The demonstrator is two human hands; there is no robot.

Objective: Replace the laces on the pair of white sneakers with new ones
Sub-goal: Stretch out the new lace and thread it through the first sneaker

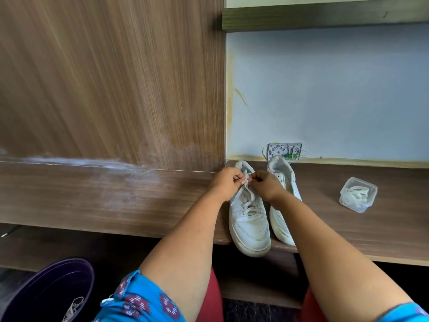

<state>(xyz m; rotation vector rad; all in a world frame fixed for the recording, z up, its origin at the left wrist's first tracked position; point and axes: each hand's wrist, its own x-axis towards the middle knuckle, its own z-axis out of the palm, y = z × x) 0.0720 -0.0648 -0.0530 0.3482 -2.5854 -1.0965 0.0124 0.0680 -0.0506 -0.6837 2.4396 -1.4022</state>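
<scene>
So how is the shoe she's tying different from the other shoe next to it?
The left sneaker has a lace threaded through it, and the left hand and right hand pinch its ends; the right sneaker shows no lace and nobody touches it. The left sneaker's toe hangs over the shelf edge more than the right sneaker's. Both are white, side by side, toes pointing at the person.

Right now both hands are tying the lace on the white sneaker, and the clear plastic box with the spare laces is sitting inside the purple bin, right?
Not quite. The head view shows the clear plastic box of spare laces on the brown wooden shelf, right of the sneakers, not in the purple bin. Both the left hand and right hand do hold the white sneaker's lace.
</scene>
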